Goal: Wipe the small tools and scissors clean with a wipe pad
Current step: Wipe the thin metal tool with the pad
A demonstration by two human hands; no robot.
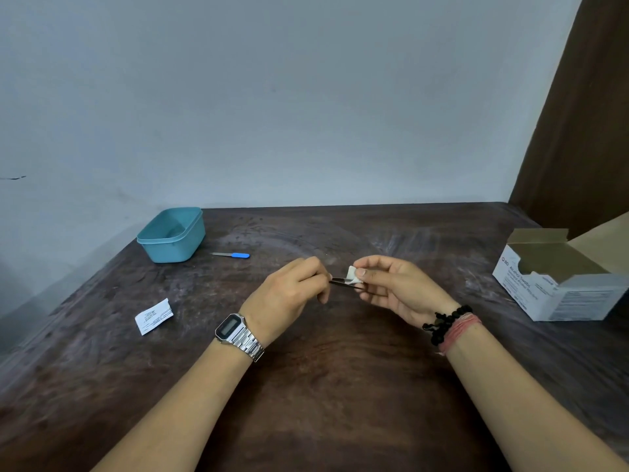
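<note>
White wipe pad (353, 275) in right hand (394, 287) pinches tweezers (340, 281).

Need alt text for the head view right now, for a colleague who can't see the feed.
Above a dark wooden table, the left hand holds a thin dark tool while the right hand pinches a white wipe pad around it. A teal tub, a blue-handled tool and a torn wrapper lie to the left; an open swab box sits to the right.
</note>
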